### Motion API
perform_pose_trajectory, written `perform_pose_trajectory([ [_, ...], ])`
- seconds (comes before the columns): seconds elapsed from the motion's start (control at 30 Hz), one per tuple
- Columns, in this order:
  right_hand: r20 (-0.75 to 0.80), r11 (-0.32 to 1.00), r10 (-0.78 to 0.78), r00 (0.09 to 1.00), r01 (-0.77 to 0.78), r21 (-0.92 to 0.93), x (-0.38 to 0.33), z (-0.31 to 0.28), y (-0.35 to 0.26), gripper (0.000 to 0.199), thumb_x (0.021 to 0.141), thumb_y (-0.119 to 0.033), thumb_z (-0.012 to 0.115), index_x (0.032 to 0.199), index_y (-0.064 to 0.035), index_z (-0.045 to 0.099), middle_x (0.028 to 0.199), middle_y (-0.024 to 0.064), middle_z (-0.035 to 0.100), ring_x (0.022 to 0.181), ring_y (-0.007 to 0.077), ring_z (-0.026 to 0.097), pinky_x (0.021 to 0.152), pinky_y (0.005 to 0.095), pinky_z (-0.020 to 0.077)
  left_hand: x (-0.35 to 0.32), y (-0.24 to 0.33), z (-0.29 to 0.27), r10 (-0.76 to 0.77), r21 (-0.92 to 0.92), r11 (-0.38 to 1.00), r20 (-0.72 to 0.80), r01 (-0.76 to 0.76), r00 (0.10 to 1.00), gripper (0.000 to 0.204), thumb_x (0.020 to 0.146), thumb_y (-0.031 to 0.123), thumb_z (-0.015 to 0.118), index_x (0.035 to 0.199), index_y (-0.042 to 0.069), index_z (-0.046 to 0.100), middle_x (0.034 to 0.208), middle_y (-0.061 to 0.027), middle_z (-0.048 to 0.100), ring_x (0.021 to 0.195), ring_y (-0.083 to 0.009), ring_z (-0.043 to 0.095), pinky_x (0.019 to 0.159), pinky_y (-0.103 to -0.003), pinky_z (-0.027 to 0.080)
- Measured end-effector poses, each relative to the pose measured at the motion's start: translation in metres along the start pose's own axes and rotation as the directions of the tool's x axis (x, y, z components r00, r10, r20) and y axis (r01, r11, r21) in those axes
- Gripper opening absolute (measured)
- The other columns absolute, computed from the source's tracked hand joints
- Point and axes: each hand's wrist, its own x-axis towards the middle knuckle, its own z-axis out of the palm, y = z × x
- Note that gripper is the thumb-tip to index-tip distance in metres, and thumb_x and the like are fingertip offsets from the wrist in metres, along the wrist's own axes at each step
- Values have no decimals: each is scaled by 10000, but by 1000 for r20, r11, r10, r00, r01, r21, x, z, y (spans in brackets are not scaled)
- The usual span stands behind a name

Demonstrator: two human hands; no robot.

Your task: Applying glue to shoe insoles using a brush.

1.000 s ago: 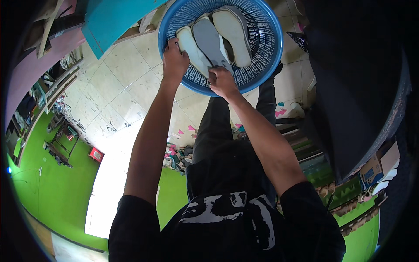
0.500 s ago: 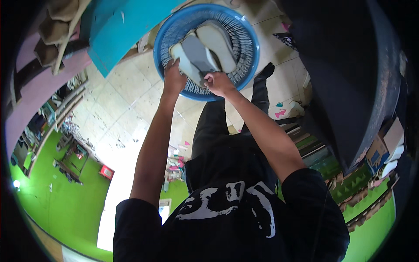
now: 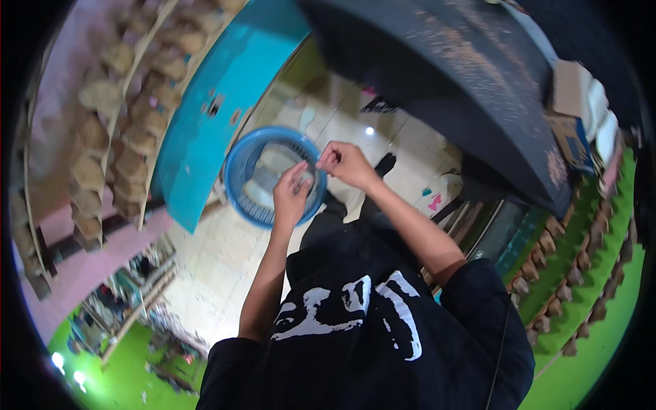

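A round blue basket [image 3: 234, 195] with slatted sides stands on the floor ahead of me. Pale shoe soles [image 3: 275, 161] and a grey piece lie in it, partly covered by my hands. Above the basket's right side, my left hand [image 3: 292, 196] is raised with its fingers loosely bent and apart, holding nothing that I can see. My right hand [image 3: 348, 165] is beside it, by the basket's right rim. Its thumb and fingertips are pinched together, and whatever they hold, if anything, is too small to make out.
A turquoise panel [image 3: 195, 150] stands just left of the basket. Brown shoe lasts [image 3: 92, 140] fill racks at the far left, and more lasts [image 3: 547, 242] line the right wall. A large dark surface [image 3: 451, 75] reaches in from the upper right, with a cardboard box [image 3: 568, 133] beside it.
Both hands have come away from the soles and are now raised close together over the basket's right side. The view has turned, showing more of the racks and the dark surface.
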Motion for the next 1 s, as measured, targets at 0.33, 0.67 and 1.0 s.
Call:
perform_pose_trajectory([
  [0.33,-432,964,-171,885,241,112,-87,-166,-42,94,912,-48,763,972,-16,699,811,20,693,759,98,645,697,289,547,74,129,176,352,226,878,295,-422,889,140,933,51,777,1030,-50,770,960,-125,766,906,-188,733,853,-313,571],
  [0.67,-718,907,-410,563,171,-384,-90,-324,-49,219,843,-15,715,1060,-26,687,1023,147,682,979,325,663,884,429,541,144,182,350,458,231,681,607,-695,650,423,987,33,624,1410,30,636,1400,-216,635,1319,-392,584,1131,-465,450],
  [1.0,-731,871,-402,552,-16,-491,-59,-346,-59,409,834,-61,751,1230,-50,650,1213,174,634,1136,418,608,969,506,514,221,199,372,397,97,674,789,-733,469,405,964,10,622,1366,30,669,1449,-187,619,1356,-389,584,1147,-453,453],
])
